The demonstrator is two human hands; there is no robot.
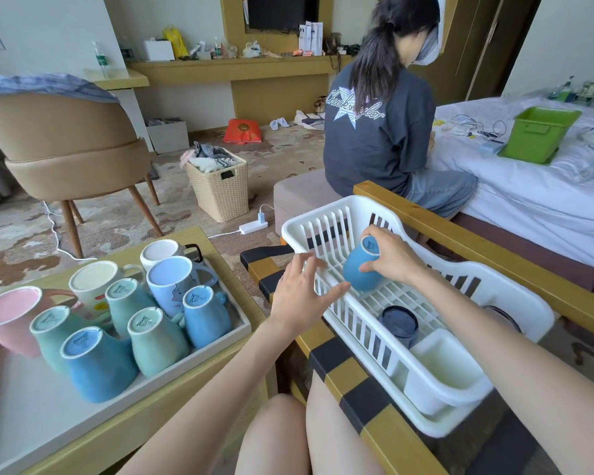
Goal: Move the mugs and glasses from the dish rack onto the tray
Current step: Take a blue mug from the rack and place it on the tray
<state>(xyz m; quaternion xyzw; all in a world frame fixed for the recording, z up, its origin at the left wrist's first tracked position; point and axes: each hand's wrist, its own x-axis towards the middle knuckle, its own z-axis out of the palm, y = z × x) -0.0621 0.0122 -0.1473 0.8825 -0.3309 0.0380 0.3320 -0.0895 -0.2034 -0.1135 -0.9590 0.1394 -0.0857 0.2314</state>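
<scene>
A white dish rack [515, 406] sits on a yellow-and-black checkered table at the right. My right hand [393, 258] is shut on an upside-down blue mug [359, 272], tilted inside the rack. My left hand [297, 296] hovers open at the rack's left rim, fingers spread beside the mug. A dark glass [399, 322] stands upside down lower in the rack, and another dark glass [503, 317] shows partly behind my right forearm. The white tray [24, 416] on the left table holds several upside-down mugs in blue, green, pink and white.
A person in a dark shirt [374, 132] sits on a bench beyond the rack, beside a bed with a green bin [539, 135]. A beige armchair [66, 149] and a wicker basket [220, 186] stand on the carpet. My knees lie between the two tables.
</scene>
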